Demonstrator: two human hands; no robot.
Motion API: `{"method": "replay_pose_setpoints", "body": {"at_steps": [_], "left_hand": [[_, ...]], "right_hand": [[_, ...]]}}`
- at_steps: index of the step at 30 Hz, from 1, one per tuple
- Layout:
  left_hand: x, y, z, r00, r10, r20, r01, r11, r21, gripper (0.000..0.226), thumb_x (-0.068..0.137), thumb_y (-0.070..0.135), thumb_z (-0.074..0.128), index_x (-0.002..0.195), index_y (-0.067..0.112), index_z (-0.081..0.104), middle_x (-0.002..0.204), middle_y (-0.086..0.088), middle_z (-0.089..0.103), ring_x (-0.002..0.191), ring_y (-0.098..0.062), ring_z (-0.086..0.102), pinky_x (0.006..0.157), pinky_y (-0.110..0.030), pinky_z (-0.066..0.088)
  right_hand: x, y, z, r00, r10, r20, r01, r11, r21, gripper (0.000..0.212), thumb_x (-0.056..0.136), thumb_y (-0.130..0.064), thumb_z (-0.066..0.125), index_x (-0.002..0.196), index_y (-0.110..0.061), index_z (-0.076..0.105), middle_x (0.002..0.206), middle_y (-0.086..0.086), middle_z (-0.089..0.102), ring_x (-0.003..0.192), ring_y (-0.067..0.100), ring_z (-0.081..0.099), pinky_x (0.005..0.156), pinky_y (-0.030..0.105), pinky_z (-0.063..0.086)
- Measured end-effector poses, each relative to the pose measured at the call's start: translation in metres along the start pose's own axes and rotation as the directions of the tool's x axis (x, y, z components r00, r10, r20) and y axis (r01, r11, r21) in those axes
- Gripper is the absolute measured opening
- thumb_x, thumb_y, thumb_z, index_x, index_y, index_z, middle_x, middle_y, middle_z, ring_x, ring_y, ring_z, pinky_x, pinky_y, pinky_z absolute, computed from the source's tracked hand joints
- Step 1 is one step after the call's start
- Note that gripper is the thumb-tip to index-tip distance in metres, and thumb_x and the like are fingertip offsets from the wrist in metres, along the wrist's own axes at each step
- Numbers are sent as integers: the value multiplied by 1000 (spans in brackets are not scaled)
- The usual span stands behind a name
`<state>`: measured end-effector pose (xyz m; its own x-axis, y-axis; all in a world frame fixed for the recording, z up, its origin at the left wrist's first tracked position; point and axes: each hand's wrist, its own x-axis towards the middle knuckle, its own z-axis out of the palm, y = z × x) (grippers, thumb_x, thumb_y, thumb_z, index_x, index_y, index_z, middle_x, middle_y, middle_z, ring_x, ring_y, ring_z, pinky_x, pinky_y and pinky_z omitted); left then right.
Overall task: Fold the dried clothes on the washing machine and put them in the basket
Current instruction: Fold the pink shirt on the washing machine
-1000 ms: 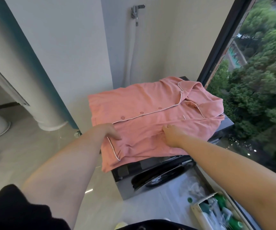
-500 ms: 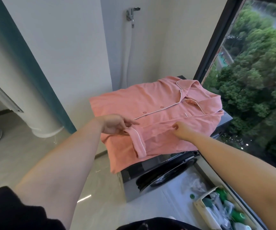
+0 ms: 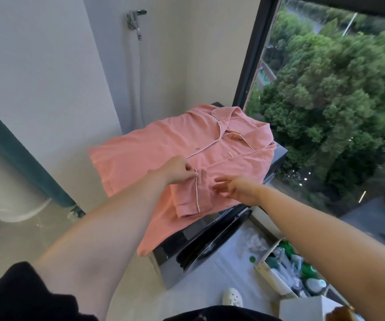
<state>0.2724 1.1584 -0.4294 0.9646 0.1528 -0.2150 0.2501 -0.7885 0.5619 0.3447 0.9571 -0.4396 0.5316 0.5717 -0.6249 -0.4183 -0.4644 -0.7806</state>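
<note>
Fingers [image 3: 190, 173] of the left hand [image 3: 175, 171] pinch the piped cuff [image 3: 197, 181] of the pink pyjama shirt [image 3: 149, 149]; the right hand [image 3: 237, 188] hovers beside it, fingers [image 3: 221, 180] spread and holding nothing.

Spread on the dark washing machine [image 3: 278, 156] as its surface, the shirt lies with its collar [image 3: 233, 122] far right and its long axis running left from there, one near flap hanging over the front edge. The sleeve [image 3: 188, 198] lies doubled across the near part of the body, between the two hands, so the left hand is better placed to lay it flat. Soft, matte cloth with thin white piping will likely crease easily. No basket is in view.
</note>
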Motion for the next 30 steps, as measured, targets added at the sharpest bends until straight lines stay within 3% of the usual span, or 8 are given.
{"method": "replay_pose_setpoints", "body": {"at_steps": [6,10,13,14,18,23,26,30], "left_hand": [[32,35,9,995,93,-21,-95,992,-88,34,92,15,57,60,11,50,55,0,38,63,-14,40,61,-19,36],[54,53,10,999,36,-30,-40,988,-152,34,92,27,60,63,9,55,62,-6,43,63,-15,38,56,-25,29],[68,67,9,992,-99,73,104,992,-68,48,89,43,61,61,4,57,63,-16,49,65,-24,51,57,-28,37],[68,67,8,983,-136,127,141,990,-31,52,88,46,61,74,-4,63,78,-21,57,99,-32,58,67,-33,43],[80,59,12,944,-205,260,221,975,-34,43,85,43,66,92,0,68,96,-6,59,108,-22,52,76,-26,40],[100,70,22,937,-266,226,275,962,-6,39,87,35,64,60,14,45,70,-1,45,78,-19,44,63,-27,34],[108,79,29,947,-266,182,256,964,76,32,87,39,62,80,8,64,78,-3,52,86,-21,49,73,-27,37],[115,76,37,957,-274,95,236,927,292,34,84,42,63,91,9,67,101,-11,64,100,-27,58,85,-28,41]], "right_hand": [[10,-1,-25,995,-44,91,45,999,-1,23,95,-2,48,116,-9,54,100,4,60,98,18,53,97,35,39],[23,-7,-47,998,-49,-31,51,997,50,14,95,-8,53,106,-5,61,100,5,62,89,16,57,85,32,47],[35,-17,-79,976,-26,-218,46,995,87,32,94,-9,56,124,1,55,121,9,59,108,25,57,97,39,47],[37,-19,-89,953,-34,-301,46,998,35,35,93,-11,58,125,2,53,121,12,59,110,27,57,98,41,47],[49,-28,-133,872,-146,-467,-21,942,-335,38,90,-24,61,120,-1,56,108,14,61,100,29,58,86,40,51],[66,-41,-163,782,-316,-537,-84,800,-593,50,92,-46,48,59,-11,35,90,15,54,64,25,50,60,31,40],[75,-42,-170,771,-307,-559,-172,745,-645,66,86,-67,37,76,-3,51,72,10,57,65,29,55,57,29,39],[88,-36,-174,774,-451,-445,-209,482,-851,65,91,-58,38,120,-2,53,123,17,51,110,36,49,87,41,45]]}}
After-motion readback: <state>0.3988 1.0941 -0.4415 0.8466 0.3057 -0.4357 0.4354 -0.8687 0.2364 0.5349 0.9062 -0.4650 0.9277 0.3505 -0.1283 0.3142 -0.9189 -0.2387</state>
